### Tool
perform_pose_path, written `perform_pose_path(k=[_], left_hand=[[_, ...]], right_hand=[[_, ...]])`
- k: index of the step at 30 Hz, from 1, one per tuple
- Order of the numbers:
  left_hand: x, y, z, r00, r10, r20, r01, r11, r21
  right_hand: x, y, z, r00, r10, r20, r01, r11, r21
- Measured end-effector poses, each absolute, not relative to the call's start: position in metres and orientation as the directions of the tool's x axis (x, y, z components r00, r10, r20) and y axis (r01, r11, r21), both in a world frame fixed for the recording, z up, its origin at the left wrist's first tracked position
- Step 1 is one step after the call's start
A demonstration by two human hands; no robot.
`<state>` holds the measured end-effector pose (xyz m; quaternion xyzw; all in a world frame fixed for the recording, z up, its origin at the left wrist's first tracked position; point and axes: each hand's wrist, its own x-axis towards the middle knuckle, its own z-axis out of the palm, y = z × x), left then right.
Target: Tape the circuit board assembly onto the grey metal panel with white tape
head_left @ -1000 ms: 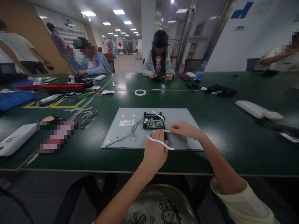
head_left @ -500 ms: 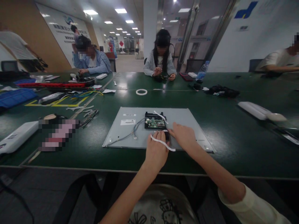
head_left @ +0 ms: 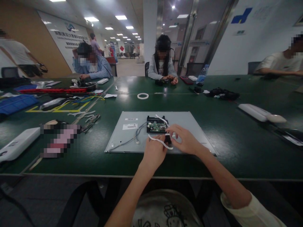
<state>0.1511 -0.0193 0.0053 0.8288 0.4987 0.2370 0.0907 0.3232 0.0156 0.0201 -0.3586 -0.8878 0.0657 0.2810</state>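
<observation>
A green circuit board (head_left: 156,126) in a black frame lies on a flat grey metal panel (head_left: 130,143), with grey cables (head_left: 126,143) running left from it. Just in front of the board, my left hand (head_left: 154,150) is closed on a small black part (head_left: 168,139), mostly hidden by the fingers. A loose white strip (head_left: 161,142) drapes across the back of that hand. My right hand (head_left: 187,141) curls round the black part from the right, thumb and fingertips touching it where a short white strip crosses. Another white strip (head_left: 161,119) hangs over the board.
A white tape ring (head_left: 143,96) lies beyond the panel. To the left are glasses (head_left: 91,123), a white device (head_left: 20,143) and a blue tray (head_left: 17,103). Another white device (head_left: 252,112) lies right. A co-worker (head_left: 163,61) sits opposite, near a water bottle (head_left: 202,75).
My right hand, earlier out to the right with a white strip in its fingers, has come in against the black part. My left hand stays there, and the strip over it has shifted slightly.
</observation>
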Motion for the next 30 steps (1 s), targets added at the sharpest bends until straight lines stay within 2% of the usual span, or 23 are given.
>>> perform_pose_path(k=[3, 10, 15, 20, 23, 27, 30], left_hand=[[0.144, -0.014, 0.006, 0.422, 0.852, 0.31, 0.748, -0.52, 0.413], [0.143, -0.012, -0.004, 0.427, 0.832, 0.355, 0.729, -0.549, 0.409], [0.142, -0.008, -0.009, 0.375, 0.858, 0.351, 0.723, -0.508, 0.469], [0.14, -0.006, -0.012, 0.4, 0.808, 0.432, 0.625, -0.585, 0.516], [0.14, -0.008, -0.009, 0.399, 0.816, 0.418, 0.637, -0.575, 0.513], [0.139, -0.012, -0.005, 0.387, 0.843, 0.373, 0.699, -0.532, 0.478], [0.139, -0.015, -0.004, 0.387, 0.855, 0.345, 0.739, -0.512, 0.439]], right_hand=[[0.318, 0.008, 0.023, -0.636, 0.538, 0.554, 0.417, 0.843, -0.34], [0.303, 0.0, 0.02, -0.709, 0.39, 0.588, 0.258, 0.919, -0.299], [0.301, -0.002, 0.019, -0.758, 0.401, 0.514, 0.289, 0.913, -0.287], [0.3, 0.001, 0.017, -0.736, 0.382, 0.558, 0.261, 0.922, -0.286], [0.302, 0.002, 0.012, -0.71, 0.396, 0.582, 0.271, 0.917, -0.293], [0.304, 0.005, 0.011, -0.61, 0.508, 0.607, 0.423, 0.858, -0.293], [0.298, 0.015, 0.021, -0.498, 0.578, 0.646, 0.588, 0.773, -0.238]])
